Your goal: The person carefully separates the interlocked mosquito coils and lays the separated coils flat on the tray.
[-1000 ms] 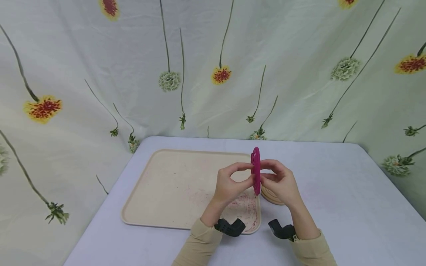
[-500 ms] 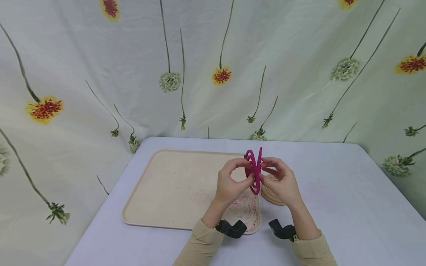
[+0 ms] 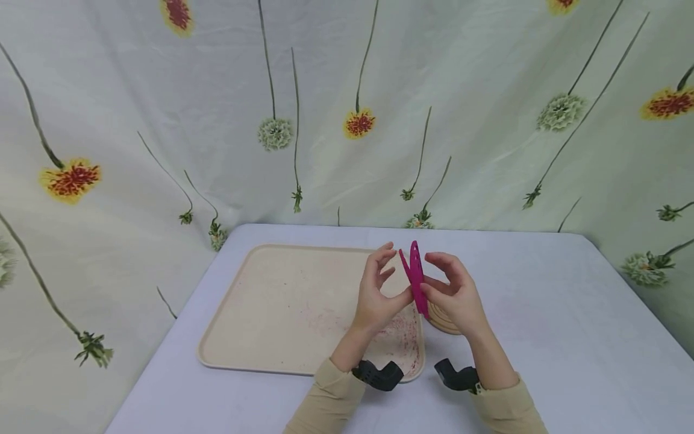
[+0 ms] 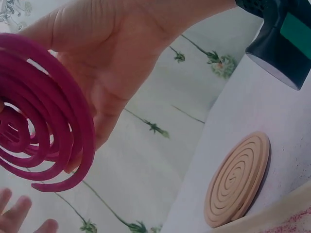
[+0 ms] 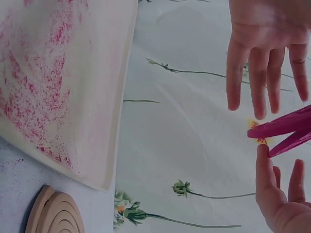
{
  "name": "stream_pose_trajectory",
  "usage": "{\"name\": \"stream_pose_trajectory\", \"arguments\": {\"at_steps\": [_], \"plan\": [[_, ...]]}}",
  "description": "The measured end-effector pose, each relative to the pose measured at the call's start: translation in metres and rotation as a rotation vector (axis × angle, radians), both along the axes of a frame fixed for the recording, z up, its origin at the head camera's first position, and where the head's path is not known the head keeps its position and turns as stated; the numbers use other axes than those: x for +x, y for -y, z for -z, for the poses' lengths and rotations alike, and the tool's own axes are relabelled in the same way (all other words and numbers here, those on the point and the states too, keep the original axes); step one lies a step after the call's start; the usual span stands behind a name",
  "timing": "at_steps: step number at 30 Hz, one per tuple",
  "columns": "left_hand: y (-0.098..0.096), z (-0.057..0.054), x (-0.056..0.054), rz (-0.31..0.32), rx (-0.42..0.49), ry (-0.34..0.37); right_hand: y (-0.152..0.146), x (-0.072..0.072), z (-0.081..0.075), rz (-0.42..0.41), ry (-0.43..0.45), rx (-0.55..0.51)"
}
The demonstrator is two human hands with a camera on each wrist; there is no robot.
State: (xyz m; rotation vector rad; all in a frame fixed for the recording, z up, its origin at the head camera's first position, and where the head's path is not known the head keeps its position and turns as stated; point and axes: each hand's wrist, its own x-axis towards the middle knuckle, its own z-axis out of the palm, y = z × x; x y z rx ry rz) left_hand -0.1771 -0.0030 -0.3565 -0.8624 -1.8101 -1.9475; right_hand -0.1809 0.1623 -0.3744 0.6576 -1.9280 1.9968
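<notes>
A magenta pair of mosquito coils (image 3: pixel 416 274) stands on edge between both hands, parted at the top in a narrow V. My left hand (image 3: pixel 378 298) presses its thumb on the left face, with the other fingers raised off and straight in the right wrist view. My right hand (image 3: pixel 458 298) holds the right face with its thumb and a finger, its index finger apart from it. In the left wrist view the magenta spiral (image 4: pixel 86 131) hides part of the right hand. Whether the two coils still interlock lower down is hard to tell.
A beige tray (image 3: pixel 293 301) with pink specks at its near right corner lies on the white-covered table (image 3: pixel 553 337). Beside its right edge are stacked tan coils (image 4: pixel 235 179), partly behind the right hand. A flowered cloth (image 3: pixel 477 120) hangs behind the table.
The coils came apart into a V, with the left one swinging left, then narrowed again. The left fingers have let go and lifted, leaving the thumb. The right index finger has moved off the coil.
</notes>
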Motion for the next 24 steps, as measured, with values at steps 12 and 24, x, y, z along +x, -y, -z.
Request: {"name": "stream_pose_trajectory", "arguments": {"at_steps": [12, 24], "plan": [[0.021, -0.005, -0.008, -0.033, -0.164, 0.031, -0.005, 0.003, -0.006, 0.072, 0.1, 0.124], [0.048, 0.017, -0.036, 0.052, 0.014, 0.321, -0.026, 0.0, -0.005, 0.062, 0.209, 0.038]]}}
